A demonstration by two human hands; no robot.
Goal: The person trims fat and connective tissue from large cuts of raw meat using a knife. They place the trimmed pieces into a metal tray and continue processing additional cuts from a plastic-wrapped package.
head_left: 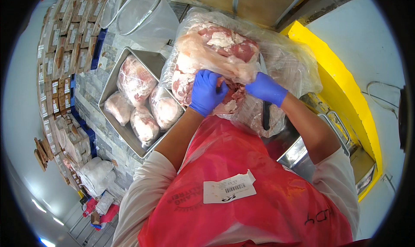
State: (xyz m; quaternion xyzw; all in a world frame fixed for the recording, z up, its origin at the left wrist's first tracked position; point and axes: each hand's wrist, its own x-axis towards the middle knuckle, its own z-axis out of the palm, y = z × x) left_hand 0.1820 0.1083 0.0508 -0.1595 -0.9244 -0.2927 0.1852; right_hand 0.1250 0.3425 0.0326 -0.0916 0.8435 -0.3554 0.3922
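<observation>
A large piece of raw meat (pixel 183 85) with white fat lies on an opened clear plastic bag (pixel 294 67) in front of me. Both hands wear blue gloves. My left hand (pixel 206 93) is closed, its curled fingers gripping the meat's near edge. At the right side of the meat, my right hand (pixel 264 89) is closed, its fingertips against the pale fat and film. The black handle of a knife (pixel 266 117) juts from under that hand toward me, and a pale strip beyond it looks like the blade. The fingers' undersides are hidden.
To the left, a metal tub (pixel 108 119) holds several bagged meat pieces (pixel 136 80). Clear-lined bins (pixel 149 20) stand beyond it. Stacked cartons (pixel 65 39) line the far left. A yellow panel (pixel 341 85) rises at right, beside a metal container with handles (pixel 296 154).
</observation>
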